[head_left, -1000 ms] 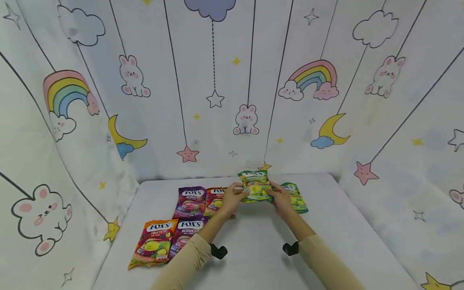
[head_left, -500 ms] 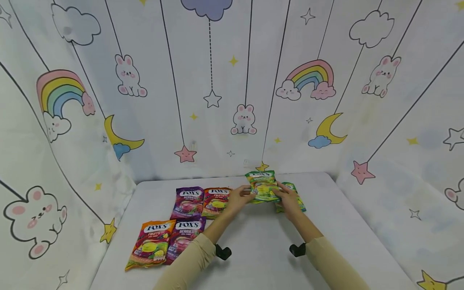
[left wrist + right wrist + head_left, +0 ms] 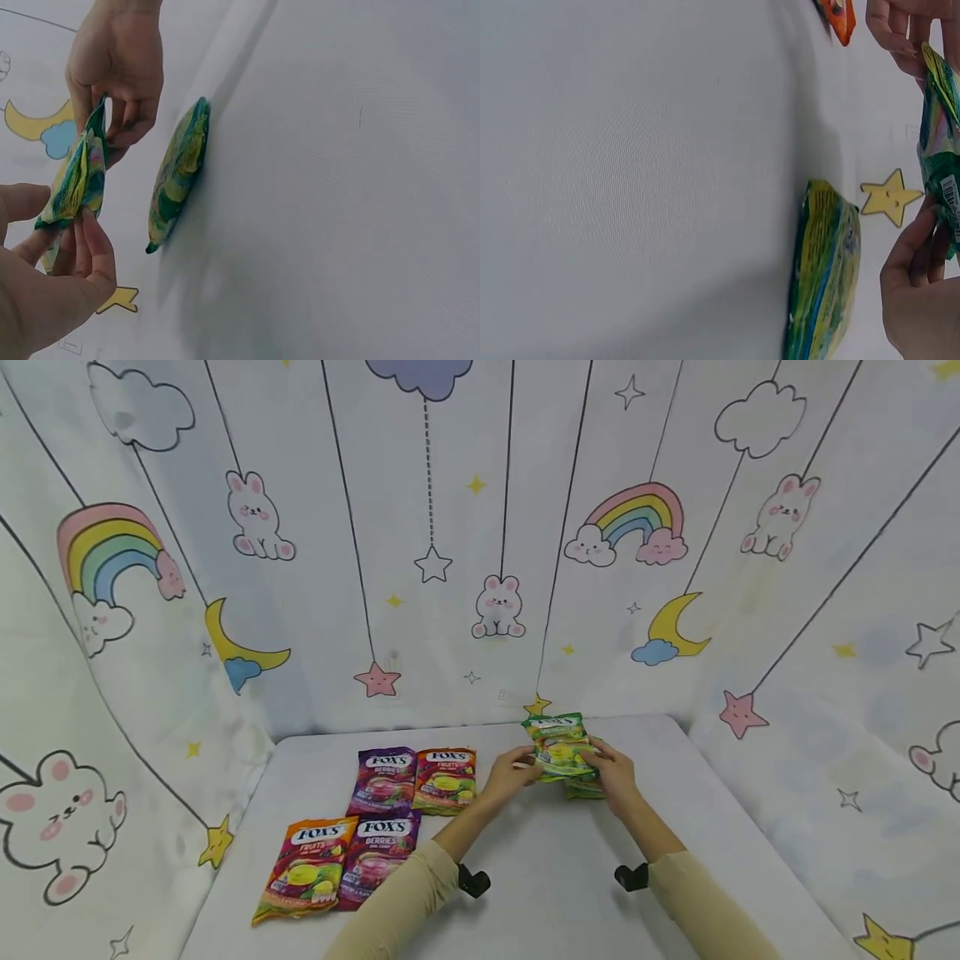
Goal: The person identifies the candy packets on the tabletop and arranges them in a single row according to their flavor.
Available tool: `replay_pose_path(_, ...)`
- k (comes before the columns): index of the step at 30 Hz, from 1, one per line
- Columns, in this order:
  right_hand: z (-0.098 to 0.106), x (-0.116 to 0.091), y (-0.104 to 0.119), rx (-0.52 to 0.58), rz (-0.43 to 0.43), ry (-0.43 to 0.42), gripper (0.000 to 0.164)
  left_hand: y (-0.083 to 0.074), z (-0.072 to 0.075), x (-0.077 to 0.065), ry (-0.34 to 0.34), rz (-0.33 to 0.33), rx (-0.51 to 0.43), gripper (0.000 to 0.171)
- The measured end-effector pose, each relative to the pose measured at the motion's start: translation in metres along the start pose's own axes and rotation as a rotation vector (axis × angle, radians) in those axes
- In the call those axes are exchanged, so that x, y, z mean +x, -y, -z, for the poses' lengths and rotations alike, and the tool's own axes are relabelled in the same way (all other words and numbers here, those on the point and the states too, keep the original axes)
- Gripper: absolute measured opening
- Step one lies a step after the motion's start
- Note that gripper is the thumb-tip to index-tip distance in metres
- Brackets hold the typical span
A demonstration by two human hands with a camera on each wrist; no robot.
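A green Fox's candy bag (image 3: 561, 748) is held up by both hands near the back of the table. My left hand (image 3: 512, 774) pinches its left edge, and my right hand (image 3: 617, 777) grips its right edge. Below it, a second green candy bag (image 3: 585, 789) lies on the table, mostly covered in the head view by the held bag and the right hand. The left wrist view shows a gap between the held bag (image 3: 81, 176) and the lying bag (image 3: 178, 176). In the right wrist view the lying bag (image 3: 823, 277) is cut off at the bottom.
On the left of the white table (image 3: 555, 868) lie two purple Berries bags (image 3: 385, 781) (image 3: 378, 860) and two orange-red Fruits bags (image 3: 446, 782) (image 3: 306, 868). A fabric backdrop (image 3: 450, 643) with printed rabbits and stars rises behind the table's back edge.
Both hands have carried the held green bag to the right, over the lying green bag, which is now more covered. The head view has turned slightly right. The bags on the left stay put.
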State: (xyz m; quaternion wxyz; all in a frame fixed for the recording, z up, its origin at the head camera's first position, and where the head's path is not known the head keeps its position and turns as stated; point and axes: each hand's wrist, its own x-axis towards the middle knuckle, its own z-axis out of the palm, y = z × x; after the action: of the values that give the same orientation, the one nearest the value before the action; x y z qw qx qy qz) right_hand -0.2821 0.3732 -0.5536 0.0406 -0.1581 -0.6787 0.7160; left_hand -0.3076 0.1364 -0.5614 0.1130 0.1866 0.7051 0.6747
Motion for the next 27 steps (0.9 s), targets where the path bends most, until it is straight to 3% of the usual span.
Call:
replay_pose_path(16, 0.029, -0.001, 0.011, -0.025, -0.023, -0.063, 0.060, -0.002, -0.029, 0.019, 0.037, -0.004, 0.031, 0.049)
replay_pose_path(27, 0.056, -0.002, 0.007, -0.009, -0.015, -0.098, 0.063, -0.008, -0.050, 0.027, 0.086, 0.092, -0.018, 0.044)
